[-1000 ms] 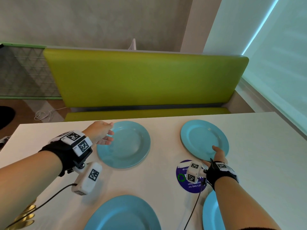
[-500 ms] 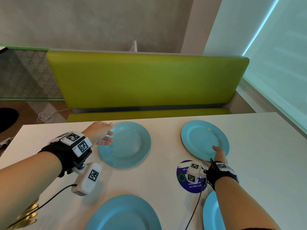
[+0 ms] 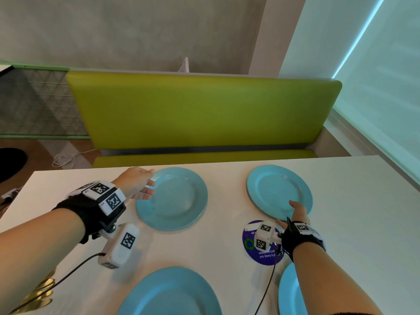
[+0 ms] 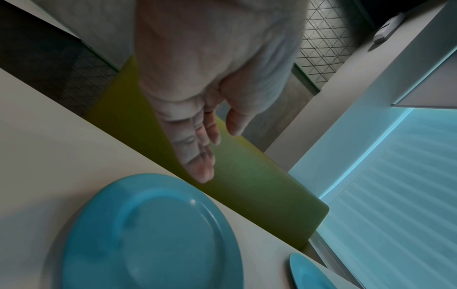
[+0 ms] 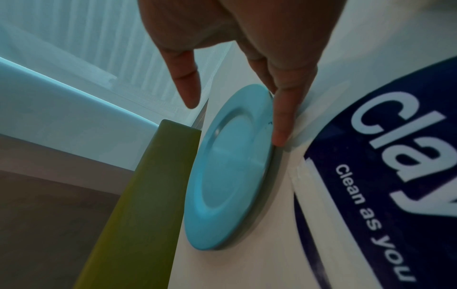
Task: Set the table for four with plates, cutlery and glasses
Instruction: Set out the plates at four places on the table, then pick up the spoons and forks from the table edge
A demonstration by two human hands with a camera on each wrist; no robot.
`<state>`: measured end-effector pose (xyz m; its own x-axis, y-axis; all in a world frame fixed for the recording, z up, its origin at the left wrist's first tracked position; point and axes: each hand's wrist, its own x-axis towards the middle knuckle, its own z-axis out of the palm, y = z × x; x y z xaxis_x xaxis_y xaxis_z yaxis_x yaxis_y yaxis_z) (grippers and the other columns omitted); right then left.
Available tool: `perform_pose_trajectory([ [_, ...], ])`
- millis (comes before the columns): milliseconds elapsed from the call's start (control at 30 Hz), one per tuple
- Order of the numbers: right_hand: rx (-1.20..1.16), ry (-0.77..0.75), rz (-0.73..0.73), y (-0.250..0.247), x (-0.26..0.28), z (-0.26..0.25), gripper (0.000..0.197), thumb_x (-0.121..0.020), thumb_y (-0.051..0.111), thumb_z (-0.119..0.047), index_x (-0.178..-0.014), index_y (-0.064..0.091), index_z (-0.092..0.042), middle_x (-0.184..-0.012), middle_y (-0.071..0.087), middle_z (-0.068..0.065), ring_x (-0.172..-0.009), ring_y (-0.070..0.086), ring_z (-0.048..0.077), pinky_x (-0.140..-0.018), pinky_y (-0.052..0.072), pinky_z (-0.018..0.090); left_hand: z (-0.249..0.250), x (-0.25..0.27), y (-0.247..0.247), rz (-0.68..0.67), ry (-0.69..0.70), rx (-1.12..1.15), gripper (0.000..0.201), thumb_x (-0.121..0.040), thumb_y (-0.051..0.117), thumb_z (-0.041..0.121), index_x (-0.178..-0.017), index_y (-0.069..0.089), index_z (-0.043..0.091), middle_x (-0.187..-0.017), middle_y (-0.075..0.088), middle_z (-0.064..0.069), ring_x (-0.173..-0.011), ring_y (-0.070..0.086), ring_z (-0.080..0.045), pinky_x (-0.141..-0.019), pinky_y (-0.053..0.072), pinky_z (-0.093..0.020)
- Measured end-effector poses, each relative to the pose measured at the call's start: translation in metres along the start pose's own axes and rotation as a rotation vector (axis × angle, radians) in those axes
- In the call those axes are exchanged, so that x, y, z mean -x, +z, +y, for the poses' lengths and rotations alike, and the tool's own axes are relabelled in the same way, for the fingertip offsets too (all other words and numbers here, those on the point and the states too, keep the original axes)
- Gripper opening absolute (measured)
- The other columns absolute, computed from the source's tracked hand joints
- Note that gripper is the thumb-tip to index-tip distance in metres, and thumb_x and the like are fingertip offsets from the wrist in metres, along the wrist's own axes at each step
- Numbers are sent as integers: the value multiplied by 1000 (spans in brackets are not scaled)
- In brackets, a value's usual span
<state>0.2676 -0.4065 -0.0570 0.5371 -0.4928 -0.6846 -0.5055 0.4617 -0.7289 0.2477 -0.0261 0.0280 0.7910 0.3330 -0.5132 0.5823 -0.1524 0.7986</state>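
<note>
— Where does the light come from?
— From the window blind [image 3: 386, 87] on the right, cool and bluish; shadows fall away from it.
— And sharpness?
— The head view is crisp but bowed at its edges; both wrist views are dimmer, blurred up close.

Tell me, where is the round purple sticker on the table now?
In the head view, the purple sticker lies right of centre, just below the far right plate, beside the right hand.

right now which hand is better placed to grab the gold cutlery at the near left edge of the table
Left. The gold cutlery lies at the table's near-left edge, beside the left forearm. The left hand is open by the far-left round blue plate and holds nothing. The right hand touches the far-right round blue plate, across the table.
</note>
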Motion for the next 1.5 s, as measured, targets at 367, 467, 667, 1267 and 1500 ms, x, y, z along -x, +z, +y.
perform_pose_trajectory([
  [367,45,-6,6,0,8,2,52,-79,64,-32,-124,50,-11,-81,53,9,-83,60,26,-93,50,38,-2,2,-8,4,-3,16,21,-97,47,28,-106,46,8,-88,57,-8,-65,58,-21,-60,53,-32],
  [467,86,-18,26,-1,12,2,41,-80,63,-32,-115,50,-13,-75,49,10,-81,59,27,-93,48,38,-4,4,-12,3,2,23,22,-97,46,28,-107,46,8,-88,57,-8,-64,57,-21,-60,52,-33],
  [667,138,-6,45,-4,20,6,34,-81,61,-33,-104,44,-15,-74,46,8,-63,49,21,-80,48,35,-6,9,-21,8,9,32,22,-98,45,27,-108,46,7,-85,56,-7,-63,56,-20,-60,52,-32],
  [1267,9,-116,-58,-26,113,39,61,-83,61,-29,-135,42,-5,-80,43,8,-63,46,19,-72,50,32,15,48,-112,-33,209,-40,32,-99,42,25,-124,43,4,-83,51,-3,-62,54,-17,-41,52,-22],
  [1500,19,-126,-103,-22,202,93,14,-92,52,-24,-79,51,-17,-75,44,6,-60,43,16,-38,49,17,17,71,-216,25,408,-270,32,-99,43,28,-120,48,4,-88,55,-6,-74,57,-22,-69,53,-32],
])
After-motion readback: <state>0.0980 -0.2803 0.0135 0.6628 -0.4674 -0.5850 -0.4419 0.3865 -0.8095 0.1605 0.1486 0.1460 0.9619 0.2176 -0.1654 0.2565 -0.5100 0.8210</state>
